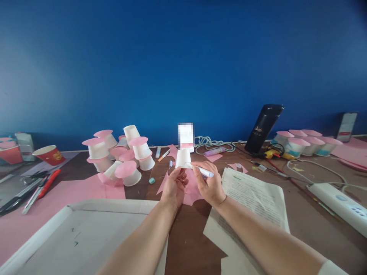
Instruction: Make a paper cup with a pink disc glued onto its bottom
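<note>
In the head view, my left hand (173, 188) is closed on the lower part of a small white paper cup (182, 157), which stands narrow end up. My right hand (210, 184) grips a white marker (205, 172) with a pale purple end. The marker's tip points left and meets or nearly meets the cup's side near its lower rim; I cannot tell which. A marker cap (171, 164) lies left of the cup. Cut pink paper (192, 193) lies beneath my hands. Right behind the cup, a phone (186, 137) stands upright.
At left are several white cups with pink discs (129, 173), a red cup (50, 154), a red utility knife (48, 184) and a white tray (109, 205). Printed sheets (255, 194), a black flask (263, 128), more cups (296, 147) and a power strip (341, 204) sit at right.
</note>
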Demonstrator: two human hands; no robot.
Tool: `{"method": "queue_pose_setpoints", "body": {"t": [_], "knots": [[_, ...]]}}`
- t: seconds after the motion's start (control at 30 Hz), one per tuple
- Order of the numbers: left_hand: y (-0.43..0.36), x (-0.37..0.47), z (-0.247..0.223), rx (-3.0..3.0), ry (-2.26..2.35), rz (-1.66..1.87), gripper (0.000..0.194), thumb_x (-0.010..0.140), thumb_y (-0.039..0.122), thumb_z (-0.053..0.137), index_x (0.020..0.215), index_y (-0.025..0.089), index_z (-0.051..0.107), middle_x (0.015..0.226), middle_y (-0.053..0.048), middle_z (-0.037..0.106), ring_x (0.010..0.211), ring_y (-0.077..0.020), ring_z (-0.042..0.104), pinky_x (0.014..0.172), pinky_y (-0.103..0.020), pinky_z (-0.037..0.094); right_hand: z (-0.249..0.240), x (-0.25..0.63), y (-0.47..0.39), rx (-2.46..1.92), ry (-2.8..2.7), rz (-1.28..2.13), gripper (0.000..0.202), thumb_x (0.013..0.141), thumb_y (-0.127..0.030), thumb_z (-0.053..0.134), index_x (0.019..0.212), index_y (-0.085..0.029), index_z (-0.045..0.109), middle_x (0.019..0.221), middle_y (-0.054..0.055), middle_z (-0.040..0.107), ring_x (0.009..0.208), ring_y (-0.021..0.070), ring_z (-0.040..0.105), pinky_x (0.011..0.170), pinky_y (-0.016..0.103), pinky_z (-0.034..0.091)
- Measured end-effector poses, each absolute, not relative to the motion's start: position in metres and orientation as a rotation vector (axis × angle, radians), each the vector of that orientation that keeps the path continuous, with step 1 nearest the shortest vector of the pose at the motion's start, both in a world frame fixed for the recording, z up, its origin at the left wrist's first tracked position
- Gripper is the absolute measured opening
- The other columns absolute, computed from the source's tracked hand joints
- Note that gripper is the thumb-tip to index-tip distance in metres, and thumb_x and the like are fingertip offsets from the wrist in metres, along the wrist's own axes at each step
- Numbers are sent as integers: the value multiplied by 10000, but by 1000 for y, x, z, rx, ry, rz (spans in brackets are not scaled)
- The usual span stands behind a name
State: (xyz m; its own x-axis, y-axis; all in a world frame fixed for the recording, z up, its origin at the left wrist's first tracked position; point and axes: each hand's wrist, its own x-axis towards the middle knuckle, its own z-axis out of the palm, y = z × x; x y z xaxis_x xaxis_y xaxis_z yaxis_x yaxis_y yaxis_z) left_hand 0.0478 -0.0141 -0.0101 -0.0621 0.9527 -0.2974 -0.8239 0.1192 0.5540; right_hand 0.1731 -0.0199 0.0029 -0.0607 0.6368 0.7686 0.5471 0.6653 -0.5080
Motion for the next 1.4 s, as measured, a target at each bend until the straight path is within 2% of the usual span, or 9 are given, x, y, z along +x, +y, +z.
{"method": "queue_pose_setpoints", "body": {"t": [0.17,0.47,0.73,1.4], "knots": [[-15,48,-8,202,698,1487,29,805,128,616,808,117,643,743,-36,659,551,-63,557,521,-180,454,4,172,-22,-925,-1724,82,163,914,-232,516,1002,-235,653,881,31,689,847,189,623,840,367,443],[-17,46,-4,151,669,1468,64,833,100,570,839,95,633,770,-49,662,570,-67,582,521,-167,485,2,173,-21,-904,-1651,80,166,924,-239,499,1044,-228,613,1008,52,696,951,207,629,863,369,455],[-13,43,-9,161,651,1447,110,852,88,530,803,74,628,706,-61,638,578,-81,601,535,-169,511,3,174,-20,-944,-1629,120,158,933,-256,479,991,-229,623,969,49,702,911,201,636,836,362,465],[-13,42,-8,131,632,1447,75,841,73,526,801,94,585,739,-61,626,560,-64,575,500,-146,486,1,174,-19,-959,-1650,112,164,925,-269,485,962,-220,638,947,55,707,906,207,644,848,374,469]]}}
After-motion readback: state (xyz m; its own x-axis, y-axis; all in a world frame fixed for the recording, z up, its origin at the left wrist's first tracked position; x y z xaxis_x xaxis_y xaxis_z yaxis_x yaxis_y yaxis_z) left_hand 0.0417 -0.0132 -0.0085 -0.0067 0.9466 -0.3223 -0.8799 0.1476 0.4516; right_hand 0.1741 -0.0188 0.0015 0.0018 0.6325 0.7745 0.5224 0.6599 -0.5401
